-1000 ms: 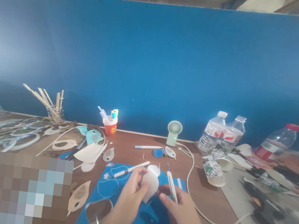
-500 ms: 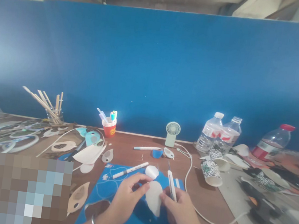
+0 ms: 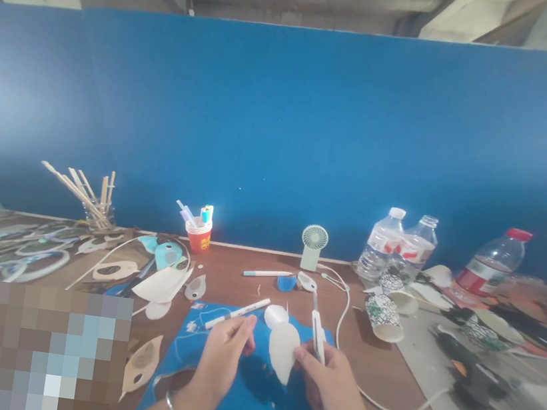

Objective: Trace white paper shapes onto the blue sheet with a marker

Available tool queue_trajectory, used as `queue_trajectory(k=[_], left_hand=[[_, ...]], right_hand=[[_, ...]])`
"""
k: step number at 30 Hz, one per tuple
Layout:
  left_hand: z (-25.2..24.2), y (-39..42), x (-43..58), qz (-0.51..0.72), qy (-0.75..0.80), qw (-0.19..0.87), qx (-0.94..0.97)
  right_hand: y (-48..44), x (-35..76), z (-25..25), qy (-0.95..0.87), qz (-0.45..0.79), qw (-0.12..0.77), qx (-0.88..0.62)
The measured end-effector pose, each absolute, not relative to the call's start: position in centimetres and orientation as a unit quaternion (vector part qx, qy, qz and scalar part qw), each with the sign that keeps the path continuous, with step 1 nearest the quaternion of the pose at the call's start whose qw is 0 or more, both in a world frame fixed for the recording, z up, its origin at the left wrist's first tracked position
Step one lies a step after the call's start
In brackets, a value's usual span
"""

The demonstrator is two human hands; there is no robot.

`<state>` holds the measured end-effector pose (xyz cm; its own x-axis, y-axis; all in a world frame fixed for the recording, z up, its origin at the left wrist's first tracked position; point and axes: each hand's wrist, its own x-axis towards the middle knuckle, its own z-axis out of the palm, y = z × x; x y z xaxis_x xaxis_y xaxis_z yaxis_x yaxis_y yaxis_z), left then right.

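Note:
My right hand (image 3: 330, 387) pinches a white teardrop-shaped paper cutout (image 3: 283, 352) at its right edge and also grips small white scissors (image 3: 318, 332) whose blades point away from me. My left hand (image 3: 221, 359) hovers just left of the cutout with its fingers loosely curled, apart from the paper and holding nothing. Both hands are over a blue sheet (image 3: 247, 403) with shapes cut out of it. A white pen (image 3: 238, 312) and a small white paper disc (image 3: 276, 315) lie on the sheet just beyond my fingers.
On the brown table stand a red cup of markers (image 3: 200, 238), a small green fan (image 3: 313, 246) with a white cable (image 3: 378, 402), three water bottles (image 3: 399, 248), patterned paper cups (image 3: 384, 316) and a jar of wooden sticks (image 3: 95, 202). Paper cutouts lie at left.
My left hand has let go of the white cutout and moved slightly left. The cutout has dropped lower and now hangs from my right hand alone.

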<state>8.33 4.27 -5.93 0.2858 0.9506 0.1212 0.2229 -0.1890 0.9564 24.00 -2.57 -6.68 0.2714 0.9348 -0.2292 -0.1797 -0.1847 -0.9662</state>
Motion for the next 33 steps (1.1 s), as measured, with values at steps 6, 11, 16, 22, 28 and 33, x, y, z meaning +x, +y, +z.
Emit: queue_trajectory(k=[6, 11, 16, 22, 28, 33], left_hand=[[-6.4, 3.6, 9.4, 0.384, 0.332, 0.587, 0.631], [-6.4, 3.1, 9.7, 0.389, 0.306, 0.656, 0.569], [-6.3, 3.2, 9.1, 0.411, 0.311, 0.697, 0.498], [-6.4, 3.2, 9.0, 0.416, 0.277, 0.718, 0.484], [-6.5, 3.1, 8.8, 0.396, 0.246, 0.758, 0.456], [-6.3, 3.0, 8.7, 0.380, 0.215, 0.785, 0.440]], right_hand=[[-2.3, 23.9, -7.7, -0.348, 0.498, 0.538, -0.584], [-2.9, 23.8, -7.4, -0.422, 0.477, 0.537, -0.553], [-4.0, 24.7, -6.6, -0.614, 0.274, 0.453, -0.585], [-4.3, 25.3, -7.0, -0.741, 0.054, 0.351, -0.571], [-4.3, 25.2, -7.3, -0.759, 0.007, 0.355, -0.547], [-4.4, 25.2, -6.9, -0.765, 0.002, 0.368, -0.529]])
